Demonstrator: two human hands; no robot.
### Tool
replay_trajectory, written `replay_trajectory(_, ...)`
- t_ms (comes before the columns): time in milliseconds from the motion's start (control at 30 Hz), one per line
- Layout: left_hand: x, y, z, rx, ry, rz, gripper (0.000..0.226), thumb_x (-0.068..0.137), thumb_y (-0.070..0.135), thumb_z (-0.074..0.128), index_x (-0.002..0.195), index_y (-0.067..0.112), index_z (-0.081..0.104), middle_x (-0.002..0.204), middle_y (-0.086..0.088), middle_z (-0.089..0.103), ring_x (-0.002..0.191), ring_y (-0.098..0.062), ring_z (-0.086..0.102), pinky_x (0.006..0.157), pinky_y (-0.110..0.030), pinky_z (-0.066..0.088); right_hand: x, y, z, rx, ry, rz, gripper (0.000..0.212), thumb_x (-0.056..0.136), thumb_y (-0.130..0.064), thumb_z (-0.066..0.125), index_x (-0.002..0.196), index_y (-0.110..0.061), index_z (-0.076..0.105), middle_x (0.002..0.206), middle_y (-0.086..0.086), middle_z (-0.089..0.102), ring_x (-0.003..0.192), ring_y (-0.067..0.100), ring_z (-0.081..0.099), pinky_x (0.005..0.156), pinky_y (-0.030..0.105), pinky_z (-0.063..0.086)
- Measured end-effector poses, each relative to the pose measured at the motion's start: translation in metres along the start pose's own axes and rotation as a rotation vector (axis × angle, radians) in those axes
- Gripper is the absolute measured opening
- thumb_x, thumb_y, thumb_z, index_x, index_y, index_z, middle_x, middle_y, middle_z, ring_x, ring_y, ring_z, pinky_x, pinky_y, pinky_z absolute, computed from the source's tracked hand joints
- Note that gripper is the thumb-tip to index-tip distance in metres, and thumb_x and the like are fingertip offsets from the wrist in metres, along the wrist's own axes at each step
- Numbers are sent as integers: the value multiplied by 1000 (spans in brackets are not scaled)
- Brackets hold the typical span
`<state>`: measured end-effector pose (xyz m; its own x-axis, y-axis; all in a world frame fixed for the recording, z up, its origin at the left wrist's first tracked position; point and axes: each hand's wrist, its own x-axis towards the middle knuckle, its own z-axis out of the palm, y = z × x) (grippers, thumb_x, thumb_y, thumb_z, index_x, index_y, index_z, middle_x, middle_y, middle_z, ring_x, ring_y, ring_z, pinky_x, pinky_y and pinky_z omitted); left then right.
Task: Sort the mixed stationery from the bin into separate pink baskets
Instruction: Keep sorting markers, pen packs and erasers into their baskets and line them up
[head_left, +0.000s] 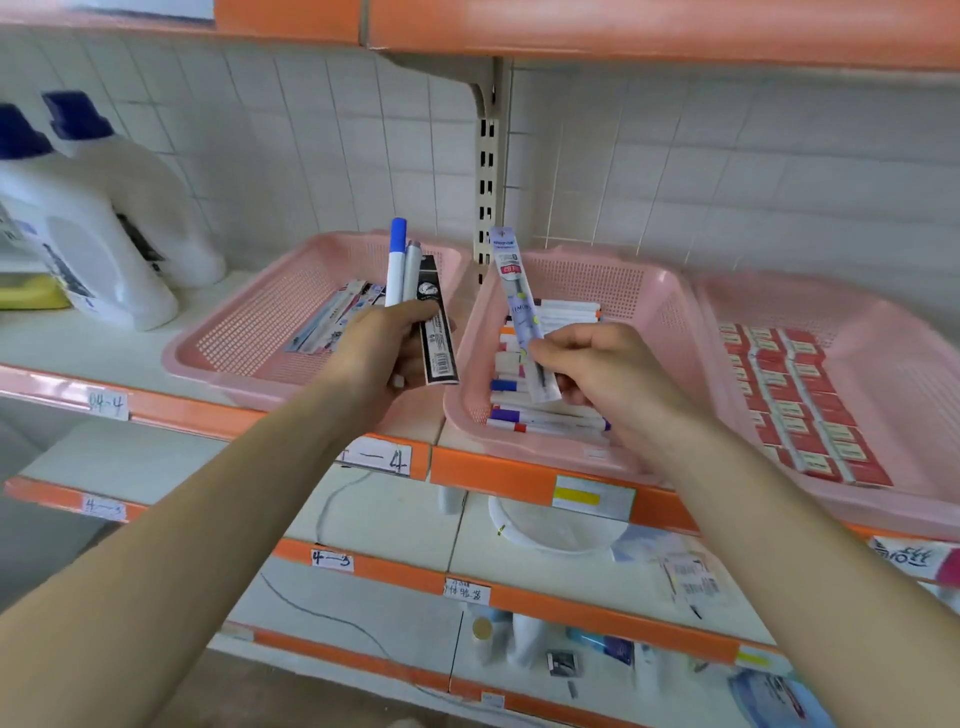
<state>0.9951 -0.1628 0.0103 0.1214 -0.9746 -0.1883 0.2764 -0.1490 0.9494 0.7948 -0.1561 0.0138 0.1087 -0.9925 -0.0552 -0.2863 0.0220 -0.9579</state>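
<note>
At frame centre, a packaged pen is pinched upright in the grip of the right hand above the middle pink basket (seemingly to be read before sorting); unsorted markers are clasped in the left hand.

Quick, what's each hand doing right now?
Left hand: grips a blue-capped marker, a grey pen and a black packet.
Right hand: pinches a packaged pen.
</note>
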Motion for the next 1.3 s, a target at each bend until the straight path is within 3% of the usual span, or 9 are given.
replay_trajectory(167, 14, 16, -39, -10, 7, 29, 28, 98, 7, 49, 71, 12, 45, 43, 9, 28, 34, -4, 20, 35, -16, 16, 19, -9, 35, -27, -9, -1, 14, 92, -19, 67, 83, -12, 74, 70, 6, 58, 59, 10, 49, 59, 23, 42)
replay_trajectory(267, 37, 28, -71, 7, -27, 22, 44, 98, 7, 49, 55, 14, 57, 45, 8, 23, 34, -4, 18, 35, -18, 14, 42, -19, 63, -55, -15, 6, 14, 93, -20, 66, 84, -14, 75, 76, 15, 63, 62, 13, 51, 59, 24, 42)
replay_trajectory(433, 87, 51, -131, 83, -71, 6, 23, 99, 7, 49, 81, 15, 38, 45, 8, 23, 34, -4, 17, 33, -18, 14, 87, -38, 125, -90, 5, 33, 14, 92, -21, 68, 82, -13, 74, 59, -2, 57, 50, 6, 48, 56, 20, 41)
replay_trajectory(533, 117, 67, -164, 135, -89, -18, 9, 98, 11, 52, 94, 6, 46, 54, 2, 32, 35, -5, 20, 32, -16, 17, 119, -46, 163, -105, 25, 68, 17, 90, -20, 70, 73, -18, 72, 57, -3, 59, 55, 12, 51, 60, 26, 46)
replay_trajectory(667, 154, 82, -198, 171, -77, -47, 13, 96, 13, 57, 102, 4, 50, 81, -13, 46, 38, -7, 26, 31, -16, 21, 158, -51, 201, -145, 43, 151, 12, 90, -15, 68, 85, -6, 74, 62, 4, 59, 55, 15, 48, 64, 30, 45)
replay_trajectory(833, 185, 87, -217, 229, -126, -52, 19, 96, 11, 60, 111, 1, 55, 96, -10, 46, 38, -8, 27, 34, -18, 24, 199, -49, 240, -264, 49, 288, 17, 89, -8, 67, 99, 6, 70, 64, 8, 62, 54, 16, 51, 58, 28, 46)
replay_trajectory(1033, 201, 79, -222, 348, -168, -26, 28, 97, 19, 62, 107, -7, 63, 84, -10, 48, 67, -23, 39, 55, -29, 33, 227, -39, 274, -418, -13, 321, 14, 87, -3, 68, 97, 5, 67, 73, 13, 68, 58, 20, 64, 74, 36, 61)
replay_trajectory(1133, 201, 74, -220, 409, -193, 53, 27, 100, 17, 56, 76, 8, 48, 55, 1, 41, 50, -14, 33, 43, -21, 28, 232, -37, 282, -500, -36, 319, 12, 90, -8, 67, 78, -6, 66, 67, 5, 69, 61, 17, 68, 65, 29, 60)
replay_trajectory(1300, 202, 73, -215, 447, -229, 113, 25, 101, 15, 51, 78, 11, 42, 54, 3, 36, 45, -11, 31, 41, -19, 29, 232, -43, 286, -624, -91, 325, 26, 84, -8, 65, 58, -9, 65, 46, 1, 60, 37, 11, 50, 51, 19, 45)
